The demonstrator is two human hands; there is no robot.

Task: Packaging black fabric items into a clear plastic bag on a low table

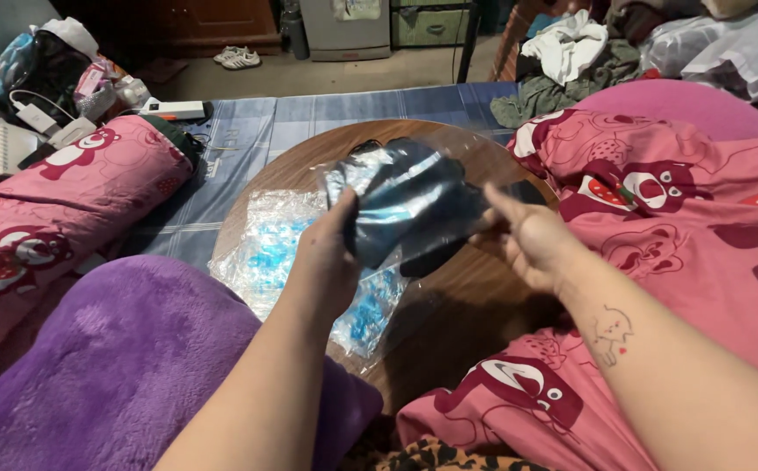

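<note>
Right now your left hand [326, 257] grips the near left edge of a clear plastic bag with something dark inside [414, 205], fingers closed on it, while your right hand [527, 240] pinches the bag's right end. You hold the bag above a round wooden table [475, 305]. Under it, on the tabletop, lies a sheet of clear plastic with blue print [274, 249]. A purple blanket [126, 366] sits at your left, a pink cartoon-print blanket [684, 201] at your right.
</note>
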